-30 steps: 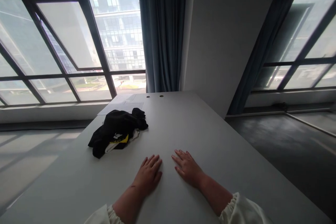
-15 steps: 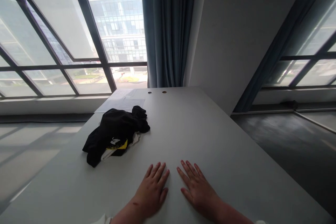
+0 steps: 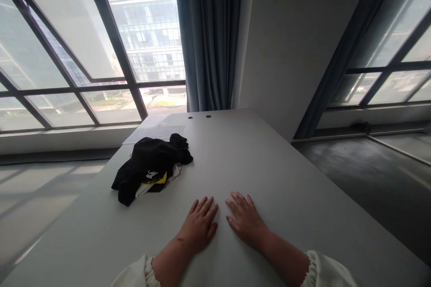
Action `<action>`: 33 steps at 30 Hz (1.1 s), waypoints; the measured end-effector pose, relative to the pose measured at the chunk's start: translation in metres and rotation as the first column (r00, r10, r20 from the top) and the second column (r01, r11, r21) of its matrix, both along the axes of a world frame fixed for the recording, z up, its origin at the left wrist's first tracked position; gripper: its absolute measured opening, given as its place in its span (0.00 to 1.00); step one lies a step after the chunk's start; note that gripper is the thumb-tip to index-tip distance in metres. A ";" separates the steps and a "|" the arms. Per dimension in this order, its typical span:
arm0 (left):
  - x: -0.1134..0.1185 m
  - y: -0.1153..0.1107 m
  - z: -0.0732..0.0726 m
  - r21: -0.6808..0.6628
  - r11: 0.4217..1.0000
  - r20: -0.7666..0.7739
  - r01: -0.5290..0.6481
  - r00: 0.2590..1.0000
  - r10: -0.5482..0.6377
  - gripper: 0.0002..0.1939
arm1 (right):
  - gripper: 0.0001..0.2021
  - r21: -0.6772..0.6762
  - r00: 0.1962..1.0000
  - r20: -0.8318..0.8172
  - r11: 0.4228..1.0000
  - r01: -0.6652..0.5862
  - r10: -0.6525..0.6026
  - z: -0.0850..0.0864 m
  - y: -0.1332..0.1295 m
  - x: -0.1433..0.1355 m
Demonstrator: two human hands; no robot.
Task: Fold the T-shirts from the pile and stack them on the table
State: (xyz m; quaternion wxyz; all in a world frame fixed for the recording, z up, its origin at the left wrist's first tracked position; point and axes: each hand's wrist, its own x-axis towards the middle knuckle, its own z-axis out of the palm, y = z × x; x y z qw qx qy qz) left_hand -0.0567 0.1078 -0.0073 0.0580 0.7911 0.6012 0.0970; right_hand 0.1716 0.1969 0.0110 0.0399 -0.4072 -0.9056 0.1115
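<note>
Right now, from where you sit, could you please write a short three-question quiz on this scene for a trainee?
1. True or false: the left hand and right hand are apart, backs facing up.
2. Which is nearer the black cloth: A) the right hand, B) the left hand?
3. Fill in: the far end of the table shows ___ round holes.

Key: 1 true; 2 B; 3 two.

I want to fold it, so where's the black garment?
In the head view, the black garment lies left of centre on the table, beside papers.
</note>
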 end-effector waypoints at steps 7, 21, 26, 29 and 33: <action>0.002 -0.004 0.006 -0.025 0.997 0.007 -0.067 0.998 0.068 0.32 | 0.30 -0.077 1.000 0.022 0.997 -0.005 0.006 0.013 -0.005 -0.023; -0.022 -0.014 0.002 0.008 0.977 -0.004 -0.215 0.977 0.215 0.31 | 0.33 -0.145 0.994 0.022 0.984 -0.105 0.109 0.015 0.008 -0.007; -0.051 -0.012 0.005 -0.002 0.985 -0.021 -0.172 0.985 0.172 0.33 | 0.32 -0.172 0.981 -0.011 0.966 -0.195 0.196 0.017 0.034 0.026; -0.068 -0.011 0.008 -0.014 0.994 -0.025 -0.108 0.994 0.108 0.31 | 0.32 -0.126 0.991 0.019 0.983 -0.132 0.135 0.014 0.046 0.043; -0.077 -0.005 0.013 0.000 0.997 -0.019 -0.081 0.997 0.081 0.30 | 0.32 -0.079 0.990 0.063 0.990 -0.121 0.126 0.011 0.053 0.040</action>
